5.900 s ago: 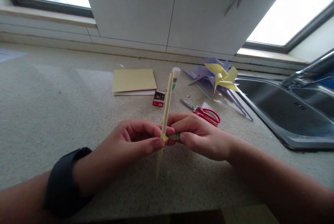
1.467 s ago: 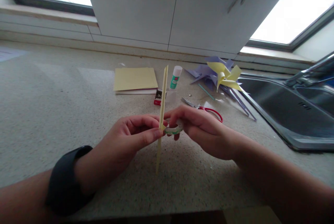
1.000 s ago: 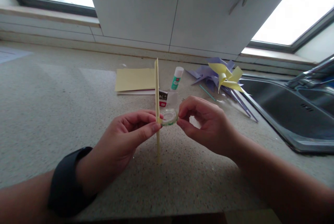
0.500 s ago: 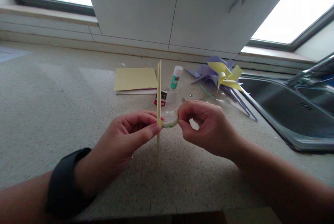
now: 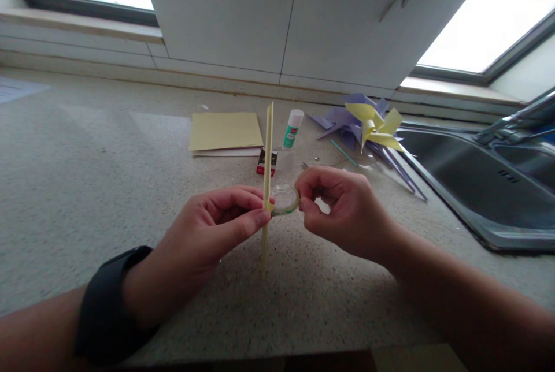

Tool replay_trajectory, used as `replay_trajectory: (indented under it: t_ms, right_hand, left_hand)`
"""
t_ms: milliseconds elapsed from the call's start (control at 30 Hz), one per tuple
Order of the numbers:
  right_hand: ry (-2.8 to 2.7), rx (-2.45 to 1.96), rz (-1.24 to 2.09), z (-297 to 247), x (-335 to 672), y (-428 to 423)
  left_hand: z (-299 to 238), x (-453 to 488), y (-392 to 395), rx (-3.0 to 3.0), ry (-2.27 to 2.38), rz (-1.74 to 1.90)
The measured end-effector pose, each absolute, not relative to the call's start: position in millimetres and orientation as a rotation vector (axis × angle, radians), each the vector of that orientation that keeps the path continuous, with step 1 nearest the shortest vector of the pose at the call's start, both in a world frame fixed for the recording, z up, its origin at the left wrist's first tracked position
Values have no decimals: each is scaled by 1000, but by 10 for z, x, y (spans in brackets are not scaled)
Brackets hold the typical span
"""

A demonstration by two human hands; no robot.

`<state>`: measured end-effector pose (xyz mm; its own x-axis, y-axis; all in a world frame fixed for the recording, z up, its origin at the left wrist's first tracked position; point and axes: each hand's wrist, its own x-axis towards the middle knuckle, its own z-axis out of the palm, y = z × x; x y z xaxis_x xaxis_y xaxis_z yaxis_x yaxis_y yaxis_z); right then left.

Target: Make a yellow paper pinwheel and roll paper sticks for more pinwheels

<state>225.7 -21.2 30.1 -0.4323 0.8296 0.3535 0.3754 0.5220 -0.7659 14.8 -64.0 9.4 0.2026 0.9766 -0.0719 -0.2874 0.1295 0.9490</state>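
My left hand (image 5: 223,219) pinches a thin rolled stick of yellow paper (image 5: 268,158) between thumb and fingers. The stick stands nearly upright above the counter. Against it, on the right, is a clear roll of tape (image 5: 287,208), its ring lying almost flat. My right hand (image 5: 340,207) grips the far right edge of that roll with thumb and forefinger. Just behind the stick sits a small red and black box (image 5: 266,163). A glue stick (image 5: 293,128) with a white cap and green label stands beyond the roll.
Yellow paper sheets (image 5: 225,131) lie stacked at the back. Yellow and purple paper pinwheels (image 5: 375,123) rest beside the steel sink (image 5: 459,170) on the right, with a thin teal stick (image 5: 344,152) in front. The tiled wall (image 5: 234,31) bounds the speckled counter (image 5: 87,187).
The yellow paper stick has shifted slightly right and its top leans a little more to the right. The tape roll has turned a bit and moved slightly right with my right hand's fingers.
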Motion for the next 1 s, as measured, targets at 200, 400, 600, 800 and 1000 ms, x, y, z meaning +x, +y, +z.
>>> replay_trajectory:
  t_ms: [200, 400, 600, 800, 1000]
  right_hand:
    - [-2021, -972, 728, 289, 2257, -216]
    - [-1949, -1039, 836, 248, 2274, -209]
    - [-1861, -1023, 1000, 256, 2290, -180]
    - [-1822, -638, 1335, 256, 2419, -59]
    - [-2198, -511, 1126, 257, 2437, -13]
  left_hand:
    - [92, 148, -649, 1004, 896, 1124]
    - [66, 134, -638, 976, 891, 1096]
    - [92, 145, -641, 908, 866, 1093]
    - [131, 165, -621, 793, 782, 1104]
    - [108, 151, -637, 740, 678, 1060]
